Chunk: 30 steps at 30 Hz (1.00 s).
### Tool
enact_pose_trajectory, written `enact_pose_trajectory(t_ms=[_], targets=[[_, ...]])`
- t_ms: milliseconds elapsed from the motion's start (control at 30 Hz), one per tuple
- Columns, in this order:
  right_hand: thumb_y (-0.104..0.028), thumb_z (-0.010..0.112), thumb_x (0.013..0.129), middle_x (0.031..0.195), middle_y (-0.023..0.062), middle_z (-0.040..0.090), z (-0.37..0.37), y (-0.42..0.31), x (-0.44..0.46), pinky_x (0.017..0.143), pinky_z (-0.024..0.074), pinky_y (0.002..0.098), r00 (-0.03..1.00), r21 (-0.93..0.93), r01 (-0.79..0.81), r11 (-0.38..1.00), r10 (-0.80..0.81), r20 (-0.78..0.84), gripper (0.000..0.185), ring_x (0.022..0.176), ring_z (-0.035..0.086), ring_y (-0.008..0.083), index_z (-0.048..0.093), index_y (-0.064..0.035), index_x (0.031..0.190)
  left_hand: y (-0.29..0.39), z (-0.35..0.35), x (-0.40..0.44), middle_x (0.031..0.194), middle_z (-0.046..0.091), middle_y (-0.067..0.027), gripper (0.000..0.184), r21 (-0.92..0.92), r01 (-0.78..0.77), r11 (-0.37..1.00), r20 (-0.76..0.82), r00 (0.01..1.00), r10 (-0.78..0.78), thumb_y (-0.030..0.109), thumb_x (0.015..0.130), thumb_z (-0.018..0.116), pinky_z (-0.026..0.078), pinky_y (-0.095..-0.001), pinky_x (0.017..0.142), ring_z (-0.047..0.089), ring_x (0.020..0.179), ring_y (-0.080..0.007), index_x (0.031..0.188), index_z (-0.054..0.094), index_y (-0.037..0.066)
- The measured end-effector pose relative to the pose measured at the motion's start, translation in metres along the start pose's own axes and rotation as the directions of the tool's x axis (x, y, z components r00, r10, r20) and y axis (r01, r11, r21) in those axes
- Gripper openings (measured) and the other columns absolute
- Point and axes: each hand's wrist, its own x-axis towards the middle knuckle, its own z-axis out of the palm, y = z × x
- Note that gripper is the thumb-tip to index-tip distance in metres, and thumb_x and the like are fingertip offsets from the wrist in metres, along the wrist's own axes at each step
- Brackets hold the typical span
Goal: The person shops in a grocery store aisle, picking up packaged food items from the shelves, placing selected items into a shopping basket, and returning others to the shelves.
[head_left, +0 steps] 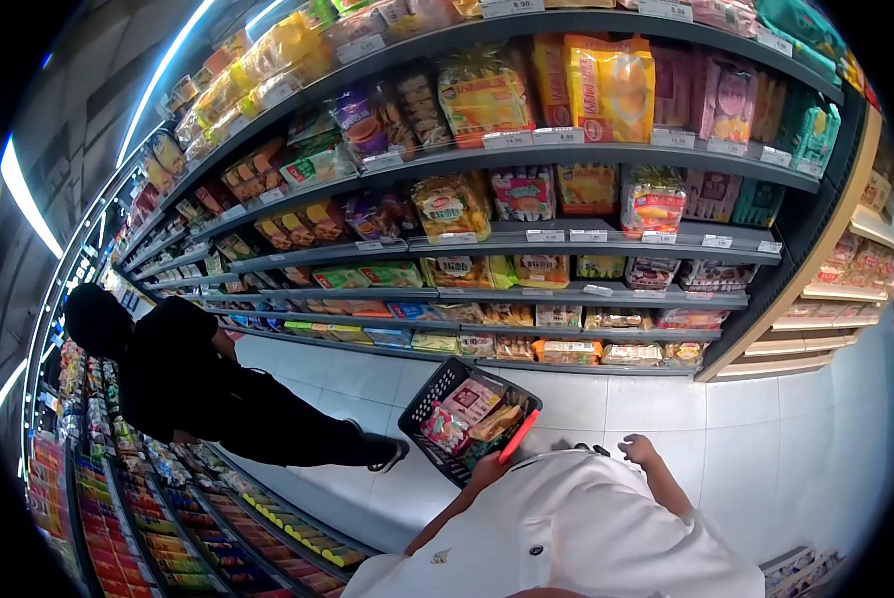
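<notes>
My left hand [489, 468] is closed round the red handle [521, 437] of a dark shopping basket [414, 414], which is low over the white tile floor or resting on it; I cannot tell which. Inside lie several packaged foods: a mauve pack [471, 400], a pink pack [445, 432] and a brownish-yellow pack [497, 423]. To the right of my body, my right hand [641, 450] hangs empty, its fingers loosely apart, above the floor and away from the shelves.
Ahead, a long shelf unit [497, 239] bears packaged breads and snacks, including a yellow bag [611, 88]. A person in black [182, 369] stands to the left of the basket. Behind that person run sloping snack racks [168, 518]. A wooden shelf end [796, 274] stands right.
</notes>
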Motion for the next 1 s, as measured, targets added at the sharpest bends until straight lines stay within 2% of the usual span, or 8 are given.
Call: enact_pose_trajectory(t_ms=[200, 267, 333, 367, 400, 667, 933, 1000], targets=[[-0.030, 0.073, 0.090, 0.101, 0.0160, 0.075, -0.013, -0.037, 0.025, 0.063, 0.0594, 0.0363, 0.982, -0.027, -0.107, 0.994, 0.110, 0.152, 0.059, 0.079, 0.076, 0.0258, 0.058, 0.0023, 0.138, -0.055, 0.037, 0.007, 0.091, 0.069, -0.0185, 0.032, -0.425, 0.252, 0.870, 0.113, 0.968, -0.225, 0.036, 0.090, 0.077, 0.055, -0.0433, 0.075, 0.069, 0.088, -0.0372, 0.097, 0.068, 0.005], [-0.032, 0.073, 0.092, 0.096, 0.0133, 0.075, -0.026, -0.036, 0.073, 0.060, 0.0587, 0.0353, 0.977, -0.146, 0.054, 0.988, -0.022, 0.213, 0.060, 0.077, 0.076, 0.0244, 0.057, 0.0033, 0.138, -0.042, 0.030, 0.004, 0.092, 0.070, -0.0183, 0.031, -0.483, 0.260, 0.836, 0.128, 0.966, -0.226, 0.034, 0.091, 0.076, 0.054, -0.0423, 0.075, 0.070, 0.089, -0.0362, 0.099, 0.069, 0.005], [-0.032, 0.076, 0.088, 0.088, 0.0121, 0.075, -0.050, -0.110, 0.097, 0.061, 0.0585, 0.0386, 0.992, -0.273, 0.108, 0.956, -0.086, 0.092, 0.063, 0.069, 0.074, 0.0249, 0.059, 0.0043, 0.136, -0.037, 0.027, 0.004, 0.093, 0.070, -0.0181, 0.030, -0.541, 0.286, 0.791, 0.159, 0.958, -0.237, 0.033, 0.091, 0.076, 0.054, -0.0414, 0.075, 0.070, 0.089, -0.0350, 0.100, 0.069, 0.005], [-0.045, 0.074, 0.087, 0.091, 0.0208, 0.075, -0.069, -0.169, 0.096, 0.075, 0.0571, 0.0446, 0.979, -0.360, 0.197, 0.912, -0.167, 0.114, 0.058, 0.081, 0.074, 0.0295, 0.070, 0.0030, 0.119, -0.035, 0.025, 0.003, 0.093, 0.070, -0.0180, 0.030, -0.557, 0.305, 0.773, 0.178, 0.952, -0.248, 0.032, 0.091, 0.076, 0.054, -0.0410, 0.075, 0.071, 0.089, -0.0343, 0.101, 0.069, 0.004], [-0.044, 0.073, 0.087, 0.101, 0.0229, 0.075, -0.075, -0.227, 0.077, 0.083, 0.0550, 0.0469, 0.864, -0.436, 0.409, 0.802, -0.494, -0.097, 0.054, 0.096, 0.072, 0.0349, 0.073, 0.0057, 0.108, -0.031, 0.021, 0.002, 0.093, 0.070, -0.0179, 0.030, -0.541, 0.298, 0.786, 0.174, 0.955, -0.242, 0.031, 0.091, 0.076, 0.054, -0.0406, 0.075, 0.071, 0.088, -0.0336, 0.101, 0.069, 0.004], [-0.028, 0.074, 0.091, 0.110, 0.0157, 0.074, -0.139, -0.566, 0.074, 0.089, 0.0547, 0.0401, 0.475, -0.209, 0.825, 0.524, -0.845, -0.245, 0.078, 0.102, 0.071, 0.0304, 0.038, -0.0034, 0.155, 0.008, 0.003, -0.005, 0.089, 0.070, -0.0188, 0.027, -0.358, 0.152, 0.921, 0.045, 0.988, -0.145, 0.027, 0.090, 0.077, 0.055, -0.0411, 0.073, 0.071, 0.084, -0.0343, 0.098, 0.069, 0.003], [-0.034, 0.067, 0.096, 0.163, 0.0129, 0.037, -0.148, -0.704, 0.018, 0.107, 0.0484, 0.0446, 0.180, -0.654, 0.642, 0.401, -0.907, -0.380, 0.060, 0.131, 0.057, 0.0333, 0.051, -0.0099, 0.148, -0.074, 0.045, 0.013, 0.087, 0.070, -0.0191, 0.024, -0.513, 0.371, 0.774, 0.160, 0.927, -0.338, 0.023, 0.089, 0.076, 0.054, -0.0402, 0.074, 0.071, 0.083, -0.0323, 0.094, 0.067, 0.001], [-0.033, 0.067, 0.096, 0.165, 0.0115, 0.034, -0.148, -0.711, 0.014, 0.107, 0.0493, 0.0444, 0.274, -0.658, 0.611, 0.440, -0.898, -0.346, 0.058, 0.132, 0.057, 0.0326, 0.052, -0.0114, 0.148, -0.039, 0.030, 0.006, 0.088, 0.070, -0.0187, 0.025, -0.433, 0.329, 0.839, 0.099, 0.943, -0.319, 0.024, 0.089, 0.076, 0.054, -0.0402, 0.075, 0.071, 0.083, -0.0314, 0.094, 0.067, 0.001]])
